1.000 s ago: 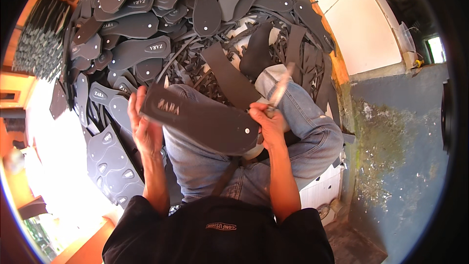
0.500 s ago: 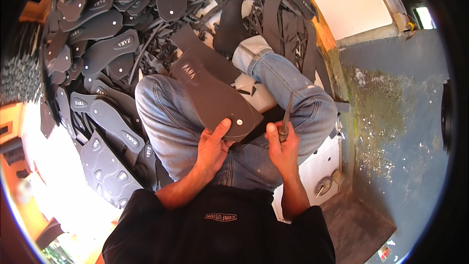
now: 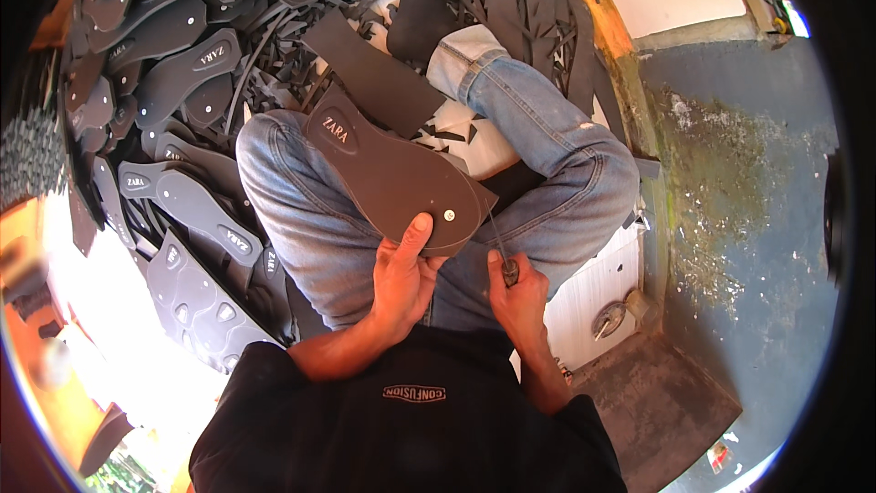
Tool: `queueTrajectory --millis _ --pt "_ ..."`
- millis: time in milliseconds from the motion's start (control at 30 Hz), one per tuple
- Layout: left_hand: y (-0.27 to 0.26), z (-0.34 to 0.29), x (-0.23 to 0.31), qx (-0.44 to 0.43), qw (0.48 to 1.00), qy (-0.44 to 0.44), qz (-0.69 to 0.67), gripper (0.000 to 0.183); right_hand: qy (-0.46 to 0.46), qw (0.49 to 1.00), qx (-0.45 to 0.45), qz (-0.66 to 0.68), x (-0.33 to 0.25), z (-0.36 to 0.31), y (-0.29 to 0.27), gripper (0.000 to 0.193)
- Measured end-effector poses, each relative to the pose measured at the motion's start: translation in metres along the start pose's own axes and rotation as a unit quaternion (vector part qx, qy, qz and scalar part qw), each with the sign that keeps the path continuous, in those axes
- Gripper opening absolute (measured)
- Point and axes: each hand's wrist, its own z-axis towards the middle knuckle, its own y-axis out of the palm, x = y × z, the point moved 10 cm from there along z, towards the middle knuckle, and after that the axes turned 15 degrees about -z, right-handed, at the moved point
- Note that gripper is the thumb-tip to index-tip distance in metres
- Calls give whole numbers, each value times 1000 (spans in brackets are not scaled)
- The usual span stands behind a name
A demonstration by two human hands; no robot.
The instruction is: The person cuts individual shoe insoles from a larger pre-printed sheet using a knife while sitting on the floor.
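My left hand [image 3: 401,278] grips the toe end of a dark grey foam shoe sole [image 3: 392,169], thumb on top beside a small white dot. The sole lies slantwise above my lap, its heel with an oval stamp pointing away. At its right edge a pointed corner of material sticks out. My right hand [image 3: 518,297] is closed round the handle of a thin-bladed knife [image 3: 510,268]. The narrow blade points up toward that corner, its tip close to or touching the edge; I cannot tell which.
Many cut soles [image 3: 187,73] are heaped at the left, with an uncut stamped sheet [image 3: 196,301] nearer. Dark offcut strips [image 3: 274,64] cover the floor ahead, a broad strip [image 3: 370,73] among them. A blue-grey wall [image 3: 721,192] stands at the right, above a brown slab [image 3: 657,406].
The knife has swung from upright, apart from the sole, to lean left with its blade by the sole's edge. My right hand has moved down and slightly left.
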Motion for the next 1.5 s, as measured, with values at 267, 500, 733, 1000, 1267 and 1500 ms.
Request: queueTrajectory --millis 267,500,733,1000,1267,1500 --pt "-45 -13 3 27 999 5 47 22 -47 993 -43 101 -36 55 27 31" --pt "-58 -9 19 32 997 -39 66 27 9 904 -244 352 -57 34 47 23" --pt "-5 61 170 34 980 116 160 26 -51 890 -317 324 -63 -11 52 25" --pt "-1 39 99 -1 959 -77 272 29 -155 982 -73 82 -85 31 23 42" --pt "-2 35 88 11 947 -104 303 33 -132 985 -106 36 -71 29 36 37" --pt "2 25 73 -18 918 -141 371 30 -157 982 -105 23 -83 44 37 24"
